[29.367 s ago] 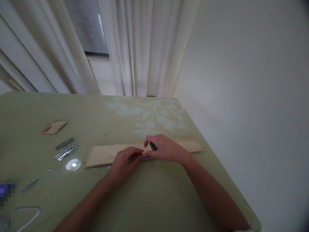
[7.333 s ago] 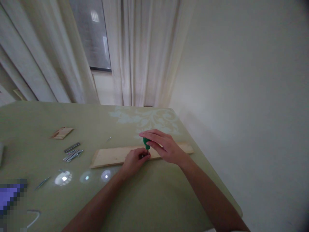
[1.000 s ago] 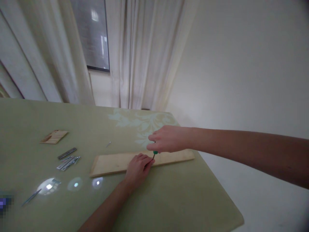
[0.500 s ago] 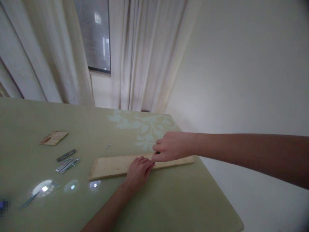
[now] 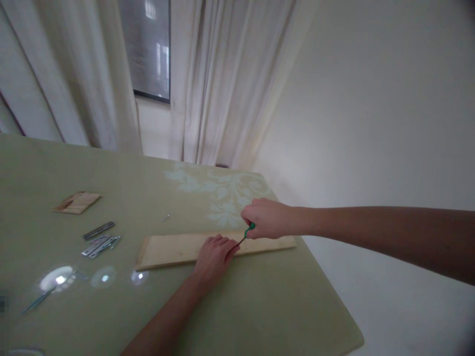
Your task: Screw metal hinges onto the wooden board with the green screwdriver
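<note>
A long pale wooden board [image 5: 166, 251] lies flat on the table. My left hand [image 5: 215, 254] rests on its middle, the fingers bent and drawn together. Its thumb and forefinger meet at the tip of the tool, and anything between them is too small to make out. Above the board's right half, my right hand [image 5: 269, 217] is closed round a green-handled screwdriver [image 5: 249, 230]. The thin shaft slants down and left to my left fingertips. Most of the handle is hidden in my fist.
Several metal hinge-like plates [image 5: 99, 246] and a dark metal strip [image 5: 99, 230] lie left of the board. Farther back are a small wooden piece [image 5: 77, 202] and a tiny screw-like bit [image 5: 166, 217]. A thin rod [image 5: 39, 300] lies front left. The table's edge [image 5: 330, 277] slopes down on the right.
My right hand has lifted slightly and shifted right, so the green handle and the shaft now show. My left hand stays on the board. The view has shifted a little.
</note>
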`<state>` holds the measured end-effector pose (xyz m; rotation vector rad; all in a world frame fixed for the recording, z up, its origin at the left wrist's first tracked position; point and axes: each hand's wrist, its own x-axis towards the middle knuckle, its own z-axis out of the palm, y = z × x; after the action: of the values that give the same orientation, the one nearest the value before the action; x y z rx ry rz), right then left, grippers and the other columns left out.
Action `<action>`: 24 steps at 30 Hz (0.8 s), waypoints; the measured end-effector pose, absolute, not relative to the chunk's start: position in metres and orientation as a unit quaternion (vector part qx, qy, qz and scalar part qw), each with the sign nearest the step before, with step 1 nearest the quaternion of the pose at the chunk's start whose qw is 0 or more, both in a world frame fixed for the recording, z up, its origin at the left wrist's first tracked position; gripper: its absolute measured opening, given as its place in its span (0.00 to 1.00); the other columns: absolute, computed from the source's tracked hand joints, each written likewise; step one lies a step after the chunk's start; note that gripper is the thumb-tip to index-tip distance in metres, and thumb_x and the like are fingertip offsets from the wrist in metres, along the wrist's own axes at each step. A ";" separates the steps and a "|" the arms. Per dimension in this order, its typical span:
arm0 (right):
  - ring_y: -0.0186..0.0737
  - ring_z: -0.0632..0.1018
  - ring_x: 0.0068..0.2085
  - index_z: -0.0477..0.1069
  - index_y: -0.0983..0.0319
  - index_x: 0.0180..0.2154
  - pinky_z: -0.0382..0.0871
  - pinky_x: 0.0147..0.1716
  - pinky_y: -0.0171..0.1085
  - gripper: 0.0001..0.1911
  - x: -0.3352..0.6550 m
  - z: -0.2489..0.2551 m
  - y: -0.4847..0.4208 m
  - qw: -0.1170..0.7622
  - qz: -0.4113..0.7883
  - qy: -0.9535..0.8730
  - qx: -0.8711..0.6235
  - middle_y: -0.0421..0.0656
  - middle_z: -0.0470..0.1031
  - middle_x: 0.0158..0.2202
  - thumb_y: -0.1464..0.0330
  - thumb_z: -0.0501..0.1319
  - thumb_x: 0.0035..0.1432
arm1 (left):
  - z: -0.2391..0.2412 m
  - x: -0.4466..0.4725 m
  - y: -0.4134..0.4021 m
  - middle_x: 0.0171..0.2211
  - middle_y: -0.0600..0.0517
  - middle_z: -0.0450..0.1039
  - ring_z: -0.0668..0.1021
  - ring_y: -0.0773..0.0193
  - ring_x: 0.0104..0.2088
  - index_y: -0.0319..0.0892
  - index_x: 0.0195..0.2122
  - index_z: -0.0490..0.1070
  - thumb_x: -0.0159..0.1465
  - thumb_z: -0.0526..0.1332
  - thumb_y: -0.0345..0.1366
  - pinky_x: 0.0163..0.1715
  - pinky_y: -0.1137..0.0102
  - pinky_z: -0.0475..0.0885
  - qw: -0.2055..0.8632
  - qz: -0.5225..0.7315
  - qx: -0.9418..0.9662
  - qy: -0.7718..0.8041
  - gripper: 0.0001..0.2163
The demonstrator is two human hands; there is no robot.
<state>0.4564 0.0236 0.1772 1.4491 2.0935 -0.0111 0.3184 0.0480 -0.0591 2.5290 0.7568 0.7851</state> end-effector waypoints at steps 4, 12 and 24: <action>0.47 0.82 0.38 0.76 0.61 0.50 0.56 0.25 0.36 0.15 0.451 0.186 0.020 0.322 0.083 0.868 0.369 0.49 0.82 0.40 0.59 0.65 0.67 | -0.062 0.317 0.049 0.38 0.50 0.83 0.80 0.55 0.40 0.45 0.42 0.80 0.76 0.56 0.38 0.42 0.63 0.69 0.185 0.302 0.900 0.254 0.12; 0.44 0.82 0.33 0.79 0.62 0.43 0.57 0.26 0.38 0.11 0.452 0.191 0.037 0.371 0.120 0.905 0.169 0.47 0.82 0.31 0.72 0.56 0.71 | -0.068 0.318 0.049 0.39 0.50 0.83 0.80 0.55 0.40 0.45 0.42 0.80 0.77 0.55 0.37 0.42 0.62 0.70 0.171 0.310 0.902 0.247 0.13; 0.50 0.83 0.37 0.78 0.62 0.44 0.59 0.26 0.37 0.18 0.449 0.177 0.016 0.296 0.026 0.801 0.520 0.51 0.82 0.38 0.54 0.64 0.65 | -0.064 0.319 0.048 0.41 0.51 0.84 0.80 0.55 0.41 0.46 0.43 0.80 0.76 0.57 0.36 0.43 0.61 0.69 0.185 0.286 0.908 0.243 0.11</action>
<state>0.4495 0.0164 0.1773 1.3828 2.1304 0.0699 0.3185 0.0481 -0.0641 2.5597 0.6851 0.8062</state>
